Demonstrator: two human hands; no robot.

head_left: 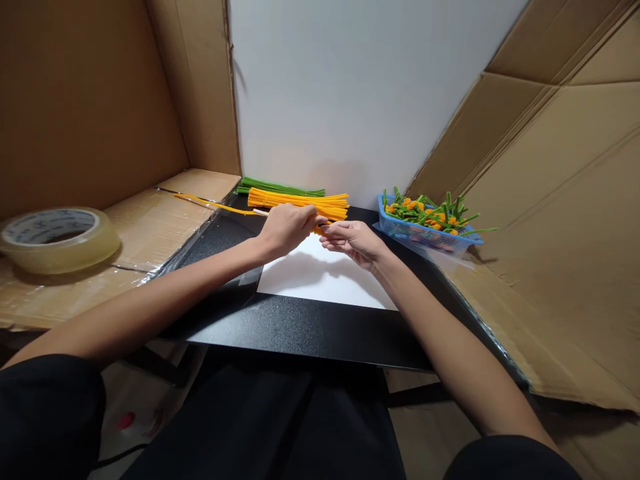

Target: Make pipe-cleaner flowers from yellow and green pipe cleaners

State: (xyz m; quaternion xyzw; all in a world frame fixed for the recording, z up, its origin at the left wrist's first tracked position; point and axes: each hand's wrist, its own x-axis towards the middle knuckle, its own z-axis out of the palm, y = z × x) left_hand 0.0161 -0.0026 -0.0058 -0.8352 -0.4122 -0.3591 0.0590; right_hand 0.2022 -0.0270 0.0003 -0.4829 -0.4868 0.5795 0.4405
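Observation:
My left hand point(290, 230) is closed round a thin pale stick point(260, 213), whose end pokes out on the left. A long orange pipe cleaner point(215, 203) trails leftward from this hand. Close by, my right hand point(354, 241) pinches with thumb and forefinger at the other end of the stick, where a bit of orange pipe cleaner shows between the hands. The fingers hide most of that spot. Both hands are above a white sheet point(325, 277). Just behind them lies a bundle of orange pipe cleaners point(300, 198), with green pipe cleaners point(283, 187) farther back.
A blue basket point(415, 230) at the right holds green and orange pipe-cleaner pieces. On cardboard at the left lies a roll of clear tape point(60, 240). Cardboard walls point(565, 200) flank the black table point(300, 327), and a white panel point(370, 87) stands behind it.

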